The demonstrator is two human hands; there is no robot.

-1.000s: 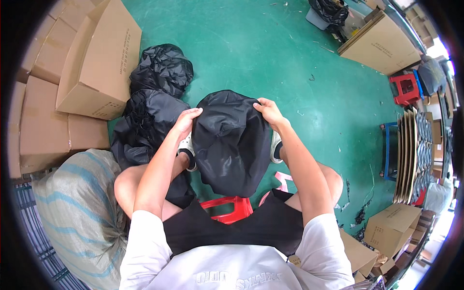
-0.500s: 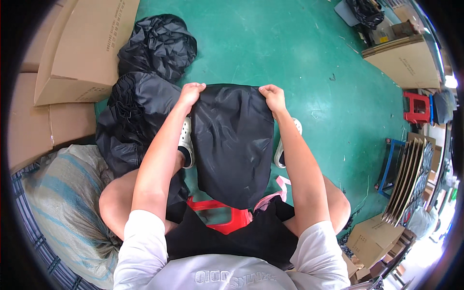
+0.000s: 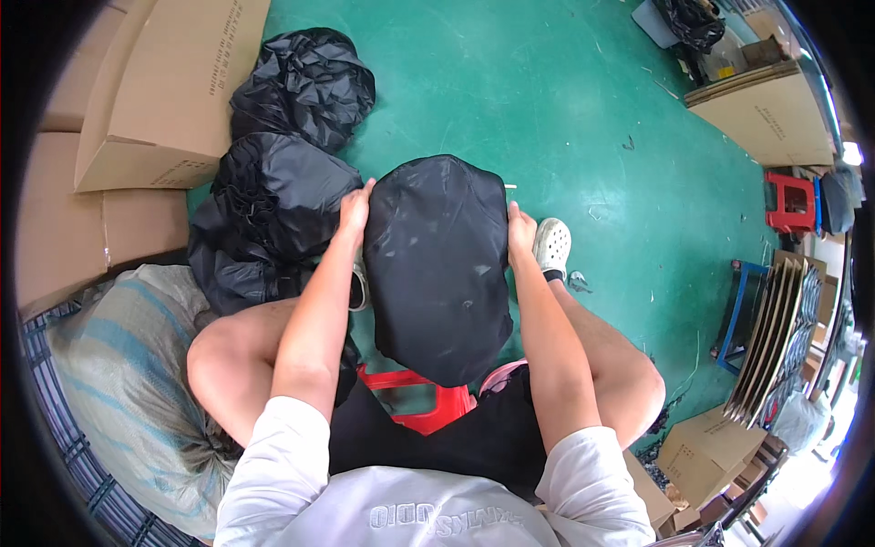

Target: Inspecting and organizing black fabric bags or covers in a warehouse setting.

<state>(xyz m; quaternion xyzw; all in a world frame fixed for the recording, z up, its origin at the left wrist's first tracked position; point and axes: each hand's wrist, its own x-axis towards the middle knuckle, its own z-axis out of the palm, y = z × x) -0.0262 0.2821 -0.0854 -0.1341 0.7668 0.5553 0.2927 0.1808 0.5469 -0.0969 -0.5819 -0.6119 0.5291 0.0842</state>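
Observation:
A black fabric cover [image 3: 439,264] lies between my knees, its far end rounded over something bulky that is hidden beneath it. My left hand [image 3: 355,214] grips the cover's left edge near the far end, fingers curled under. On the opposite edge, my right hand [image 3: 521,230] holds the fabric with the thumb on the outside. Part of a pink item [image 3: 501,376] peeks out at the near right end. Below the cover stands a red plastic stool [image 3: 442,410].
Black fabric bundles [image 3: 292,187] and a black plastic bag [image 3: 305,87] sit at left, beside cardboard boxes [image 3: 164,100] and a striped woven sack [image 3: 137,383]. Stacked cardboard sheets [image 3: 775,328], a red stool [image 3: 789,202] and an open box [image 3: 711,451] stand at right.
Both hands have slid from the cover's far corners down along its sides. The far end has become rounded, and the pink strap is mostly out of sight. My right foot has shifted outward.

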